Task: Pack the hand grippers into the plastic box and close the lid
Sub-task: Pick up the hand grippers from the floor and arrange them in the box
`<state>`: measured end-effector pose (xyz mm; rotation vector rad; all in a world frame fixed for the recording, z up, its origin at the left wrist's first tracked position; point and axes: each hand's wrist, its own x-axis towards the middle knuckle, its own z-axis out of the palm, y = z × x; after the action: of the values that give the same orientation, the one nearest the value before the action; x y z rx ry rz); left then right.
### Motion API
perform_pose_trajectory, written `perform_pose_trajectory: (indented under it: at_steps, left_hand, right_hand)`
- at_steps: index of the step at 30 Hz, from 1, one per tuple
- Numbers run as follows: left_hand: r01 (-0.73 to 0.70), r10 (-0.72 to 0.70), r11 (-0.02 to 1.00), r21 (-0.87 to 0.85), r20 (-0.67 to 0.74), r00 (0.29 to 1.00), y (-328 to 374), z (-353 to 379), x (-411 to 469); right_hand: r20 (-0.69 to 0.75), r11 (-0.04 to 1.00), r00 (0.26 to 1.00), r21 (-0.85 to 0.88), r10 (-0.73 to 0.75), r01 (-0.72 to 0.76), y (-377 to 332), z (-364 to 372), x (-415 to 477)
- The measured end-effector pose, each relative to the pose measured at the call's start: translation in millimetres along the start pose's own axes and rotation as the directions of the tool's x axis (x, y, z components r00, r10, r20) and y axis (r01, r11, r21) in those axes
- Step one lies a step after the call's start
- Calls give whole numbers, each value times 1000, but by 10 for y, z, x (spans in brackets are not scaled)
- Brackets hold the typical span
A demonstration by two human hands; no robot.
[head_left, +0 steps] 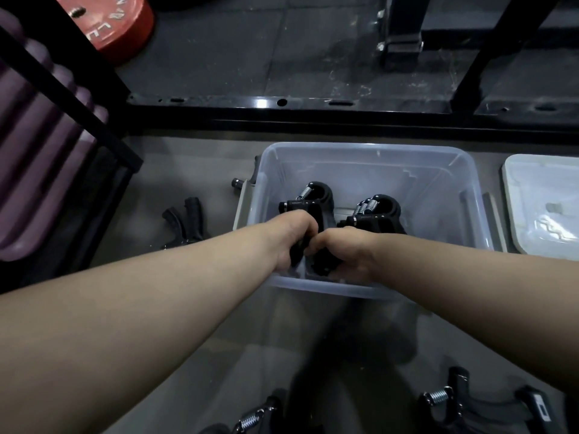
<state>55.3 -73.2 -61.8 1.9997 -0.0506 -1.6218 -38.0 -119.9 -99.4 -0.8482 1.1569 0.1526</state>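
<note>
**A:** From the head camera, what are the two hands doing?

**B:** Both reach into the plastic box (360, 149) and nearly touch each other. The left hand (289, 238) is clenched round the handle of one hand gripper (315, 198), whose spring end pokes out just beyond its knuckles. The right hand (343, 253) has its fingers curled round a black handle (324, 261). I cannot tell which gripper that handle belongs to.

**A:** Is anything else in the box?

**B:** A second hand gripper (377, 211) sits just beyond the right hand, with its coils facing up.

**A:** And outside the box?

**B:** A loose gripper (185, 219) lies on the grey floor (175, 170), well out to the left of the left hand. Two more lie nearer the person than the hands. One is under the left forearm (255, 415) and one is under the right (454, 397). The lid (542, 195) lies flat to the right of the right hand, just beside the box. A black metal bar (282, 103) runs across beyond the hands. A red weight plate (116, 23) lies far beyond the left hand.
</note>
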Motion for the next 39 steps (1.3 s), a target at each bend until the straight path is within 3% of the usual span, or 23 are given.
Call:
perform_pose_trajectory:
  at_steps: [3, 7, 12, 17, 20, 22, 25, 28, 30, 32, 33, 35, 37, 39]
  left_hand:
    - [13, -14, 1000, 19, 15, 1000, 25, -32, -27]
    - [81, -83, 987, -141, -5, 997, 47, -1, -140]
    - [106, -154, 886, -452, -69, 986, -16, 26, -116]
    - [36, -153, 846, -531, -178, 972, -22, 88, -100]
    - [44, -182, 789, -613, -164, 970, -60, 59, -79]
    - [41, -171, 799, -601, -161, 972, -52, 41, -115]
    - [75, -174, 842, -534, -136, 975, -30, 34, -188]
    - [37, -93, 933, -357, -143, 985, 12, 57, -262]
    - [-60, 25, 969, -239, -146, 989, 18, 131, -357]
    - [-242, 206, 965, -100, -283, 937, -7, 208, -389]
    - [-317, 291, 948, -39, -303, 907, -27, 230, -425]
    - [-390, 372, 920, -47, -212, 904, -9, 244, -481]
    - [-317, 309, 947, -50, -129, 942, -16, 231, -446]
    - [-273, 267, 957, -92, -76, 961, -20, 214, -417]
  right_hand:
    - [152, 994, 984, 49, 94, -103, -27, -21, -106]
    - [143, 969, 977, 166, 161, -184, -98, -85, -130]
    - [99, 938, 983, 298, 157, -180, -154, -58, -141]
    - [78, 910, 980, 364, 183, -199, -101, -62, -213]
    - [-3, 902, 982, 395, 189, -173, -72, -72, -184]
    - [-33, 928, 985, 341, 171, -150, -76, -74, -177]
    - [31, 968, 993, 223, 110, -115, -94, -42, -222]
    - [-6, 1000, 1000, 0, 15, -15, -84, 53, -223]
    - [-40, 989, 997, -138, -67, 61, -52, 84, -236]
    - [-65, 965, 987, -228, -147, 129, -17, 83, -281]
    - [-42, 971, 986, -185, -160, 149, -8, 61, -293]
    - [28, 989, 989, -22, -143, 143, -33, 27, -339]
    - [46, 985, 993, 140, -110, 103, -55, 10, -305]
    - [54, 978, 993, 186, -100, 89, -89, 18, -274]
